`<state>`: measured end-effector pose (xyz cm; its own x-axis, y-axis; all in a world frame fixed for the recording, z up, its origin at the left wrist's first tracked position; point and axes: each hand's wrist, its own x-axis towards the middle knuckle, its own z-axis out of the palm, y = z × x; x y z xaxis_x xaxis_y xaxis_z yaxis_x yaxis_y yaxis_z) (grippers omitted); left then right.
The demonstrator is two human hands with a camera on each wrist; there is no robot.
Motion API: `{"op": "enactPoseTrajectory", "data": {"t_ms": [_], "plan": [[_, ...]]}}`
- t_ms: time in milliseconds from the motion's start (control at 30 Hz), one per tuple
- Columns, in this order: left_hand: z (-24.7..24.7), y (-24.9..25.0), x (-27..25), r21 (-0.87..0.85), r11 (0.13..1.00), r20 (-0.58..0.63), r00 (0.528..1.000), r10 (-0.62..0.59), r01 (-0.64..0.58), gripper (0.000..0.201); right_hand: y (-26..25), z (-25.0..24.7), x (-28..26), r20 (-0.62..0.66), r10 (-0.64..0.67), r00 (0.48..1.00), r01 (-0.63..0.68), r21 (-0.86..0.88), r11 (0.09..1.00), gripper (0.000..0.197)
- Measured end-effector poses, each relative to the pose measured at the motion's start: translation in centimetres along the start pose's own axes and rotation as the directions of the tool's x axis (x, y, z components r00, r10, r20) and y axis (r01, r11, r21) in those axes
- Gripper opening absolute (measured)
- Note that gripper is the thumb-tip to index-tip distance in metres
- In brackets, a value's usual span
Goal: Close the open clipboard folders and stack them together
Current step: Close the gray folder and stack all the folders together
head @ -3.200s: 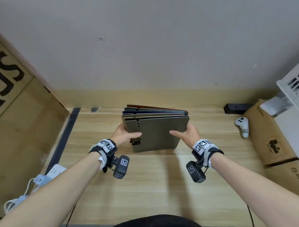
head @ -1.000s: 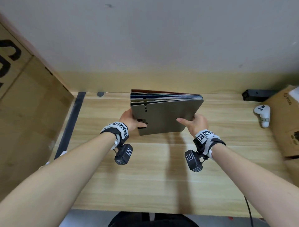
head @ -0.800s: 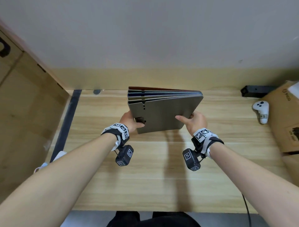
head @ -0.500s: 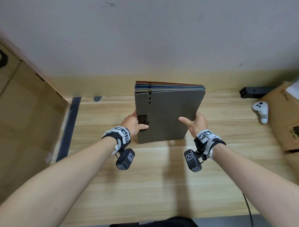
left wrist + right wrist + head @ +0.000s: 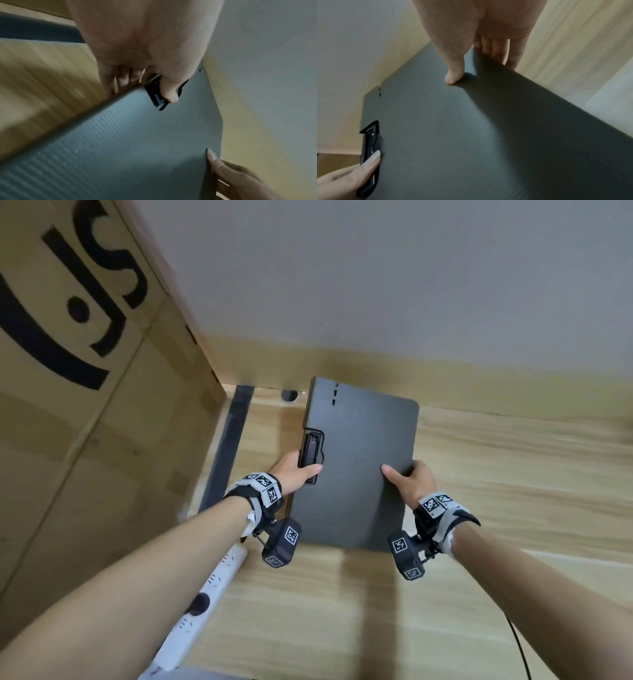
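The dark grey ribbed plastic clipboard folder point(image 5: 359, 467), closed, was held upright above the pale wooden table point(image 5: 513, 474), its face turned toward the head camera. The left hand point(image 5: 291, 472) was clamped on its left edge, with the thumb on the black clip point(image 5: 310, 457); the right hand point(image 5: 409, 484) was pinching the right edge. Other folders behind it could not be seen. The stacking step seemed nearly done; next, the folder should probably be laid flat and released gently
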<state>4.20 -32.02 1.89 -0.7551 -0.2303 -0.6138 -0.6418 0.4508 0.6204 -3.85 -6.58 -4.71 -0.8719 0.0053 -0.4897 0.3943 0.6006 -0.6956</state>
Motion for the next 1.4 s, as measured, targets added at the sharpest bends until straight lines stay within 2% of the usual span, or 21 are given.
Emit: {"op": "enactPoseTrajectory", "data": {"t_ms": [67, 200, 267, 433, 667, 933, 1033, 1233, 1400], "plan": [[-1.2, -1.2, 0.9, -0.049, 0.998, -0.043, 0.998, -0.044, 0.042, 0.034, -0.8, 2.3, 0.8, 0.03, -0.003, 1.0, 0.003, 0.001, 1.0, 0.062], [-3.9, -3.4, 3.4, -0.081, 0.984, -0.096, 0.982, -0.165, 0.158, 0.068, -2.7, 6.1, 2.6, 0.099, 0.01, 0.995, -0.004, -0.062, 0.998, 0.064], [-4.9, -4.4, 4.6, -0.099, 0.977, -0.104, 0.974, -0.2, 0.19, 0.071, -3.5, 7.5, 3.5, 0.118, 0.009, 0.993, 0.002, -0.089, 0.996, 0.065], [-6.0, -6.0, 6.0, -0.162, 0.962, -0.12, 0.963, -0.242, 0.221, 0.071, -5.4, 9.7, 4.5, 0.12, 0.007, 0.993, 0.009, -0.134, 0.991, 0.06], [-7.3, -6.1, 6.6, -0.147, 0.963, -0.183, 0.951, -0.25, 0.225, 0.068, -7.2, 10.2, 3.6, 0.124, 0.043, 0.991, -0.018, -0.196, 0.98, 0.059], [-8.1, -7.6, 6.1, -0.154, 0.953, -0.279, 0.914, -0.295, 0.26, 0.063, -7.8, 13.0, 3.0, 0.122, 0.047, 0.991, -0.019, -0.22, 0.975, 0.072], [-8.5, -7.5, 6.2, -0.138, 0.953, -0.315, 0.9, -0.301, 0.271, 0.056, -8.2, 13.7, 3.2, 0.121, 0.038, 0.992, -0.008, -0.234, 0.972, 0.071], [-8.3, -7.8, 6.3, -0.152, 0.956, -0.341, 0.895, -0.289, 0.251, 0.055, -8.9, 13.5, 1.8, 0.059, -0.017, 0.998, 0.038, -0.377, 0.926, 0.069], [-8.3, -7.8, 5.9, -0.166, 0.962, -0.345, 0.901, -0.264, 0.218, 0.055, -8.6, 12.8, 1.2, 0.126, -0.025, 0.992, 0.072, -0.383, 0.921, 0.063]]}}
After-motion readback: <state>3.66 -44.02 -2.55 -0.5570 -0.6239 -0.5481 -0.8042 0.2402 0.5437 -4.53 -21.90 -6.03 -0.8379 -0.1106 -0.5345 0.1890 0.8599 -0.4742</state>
